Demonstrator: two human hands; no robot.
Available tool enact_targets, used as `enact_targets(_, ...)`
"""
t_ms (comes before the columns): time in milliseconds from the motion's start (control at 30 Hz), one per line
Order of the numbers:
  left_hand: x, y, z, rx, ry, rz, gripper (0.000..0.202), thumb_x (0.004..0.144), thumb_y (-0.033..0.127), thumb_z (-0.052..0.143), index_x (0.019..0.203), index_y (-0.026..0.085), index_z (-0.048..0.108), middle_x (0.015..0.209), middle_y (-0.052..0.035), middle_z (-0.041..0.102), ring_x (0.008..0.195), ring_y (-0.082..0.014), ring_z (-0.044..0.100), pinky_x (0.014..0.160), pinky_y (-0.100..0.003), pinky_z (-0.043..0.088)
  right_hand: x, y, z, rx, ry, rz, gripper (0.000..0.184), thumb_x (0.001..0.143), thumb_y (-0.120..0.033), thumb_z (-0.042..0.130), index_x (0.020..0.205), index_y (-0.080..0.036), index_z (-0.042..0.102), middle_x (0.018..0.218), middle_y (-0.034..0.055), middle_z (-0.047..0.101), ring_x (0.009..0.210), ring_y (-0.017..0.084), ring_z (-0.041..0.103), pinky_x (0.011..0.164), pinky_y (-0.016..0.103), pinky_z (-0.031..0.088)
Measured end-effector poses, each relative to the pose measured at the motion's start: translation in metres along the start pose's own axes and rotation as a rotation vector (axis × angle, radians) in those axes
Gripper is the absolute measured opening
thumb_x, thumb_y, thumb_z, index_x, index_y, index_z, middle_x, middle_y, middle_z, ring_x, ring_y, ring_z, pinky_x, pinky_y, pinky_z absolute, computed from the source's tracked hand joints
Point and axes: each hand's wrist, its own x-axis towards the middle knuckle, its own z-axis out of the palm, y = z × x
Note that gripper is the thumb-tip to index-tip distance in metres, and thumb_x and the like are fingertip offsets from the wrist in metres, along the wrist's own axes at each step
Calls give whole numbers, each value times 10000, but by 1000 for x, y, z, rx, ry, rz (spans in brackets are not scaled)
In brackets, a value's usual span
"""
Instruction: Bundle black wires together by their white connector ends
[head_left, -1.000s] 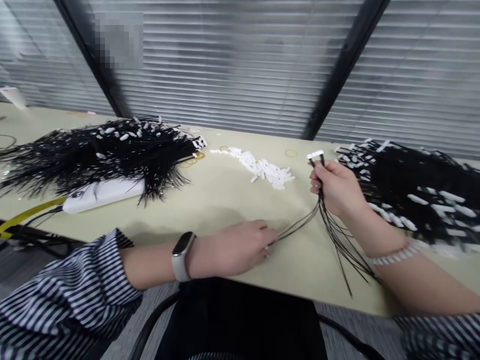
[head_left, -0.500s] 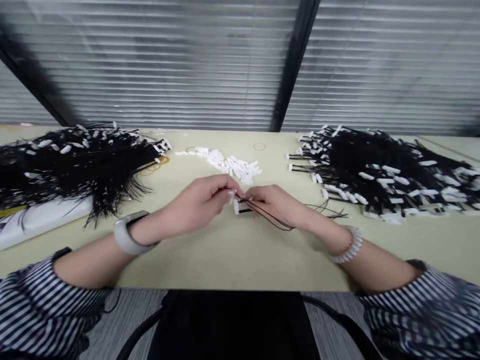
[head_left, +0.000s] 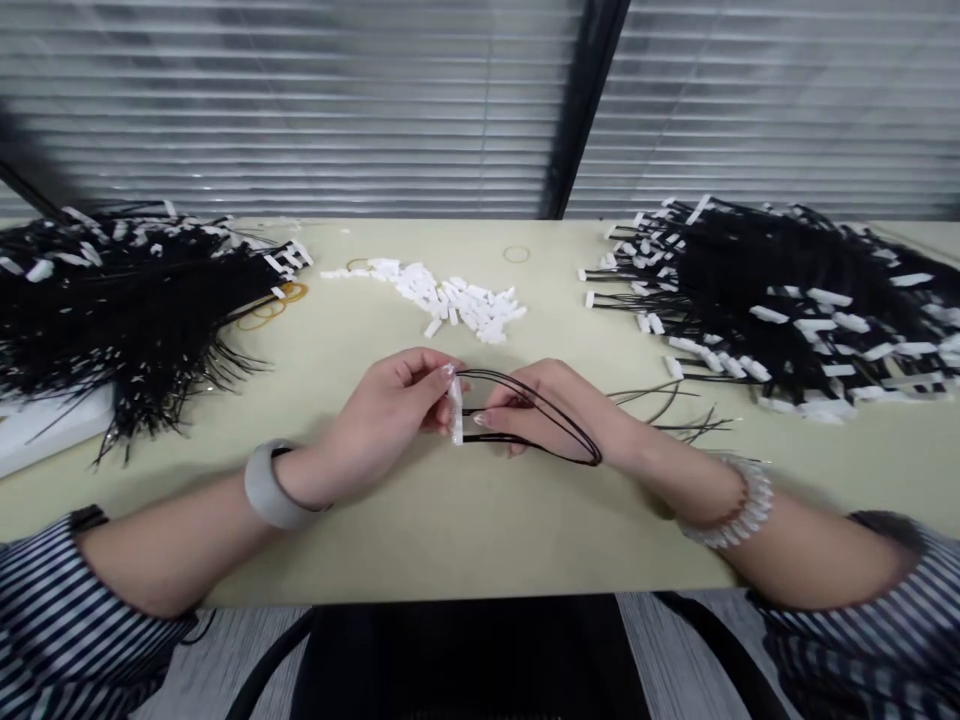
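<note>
Noted white connector (head_left: 456,408) turned into fuller view between the hands since the earlier frame. Found left hand (head_left: 386,408) pinching its far end, right hand (head_left: 559,388) narrowed around black wires (head_left: 591,457) close beside it. Judged wire work at connector in hand, calling next for steady hold. Recorded white pieces (head_left: 474,310) beyond connector, wire heaps (head_left: 739,270) to either side.

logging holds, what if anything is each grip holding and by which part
Left grip pinches a white connector by its far end; right grip seems to hold black wires near it.
</note>
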Motion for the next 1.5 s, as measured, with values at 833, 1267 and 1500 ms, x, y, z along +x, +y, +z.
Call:
enact_targets(833,-7,7,4,659,48,99,240,840,342,460,699,161,533,607,12,545,563,-107,498,545,-227,381,3,7,6,-43,104,-49,299,773,-286,472,521,-129,506,467,-38,439,456,35,322,436,173,265)
enact_targets(1267,-13,5,13,671,204,134,262,889,344,336,688,192,406,555,35,493,443,-98,456,465,-229,361,3,8,8,-57,102,-204,320,851,-346,423,626,-144,527,551,-36,468,527,49,375,499,170,300)
enact_targets(1500,-13,6,11,535,238,111,211,884,339,362,741,200,430,552,39,491,450,-103,473,473,-229,392,-9,11,-26,-16,-99,-102,225,819,-337,489,705,-149,538,599,-28,516,538,62,428,510,177,345)
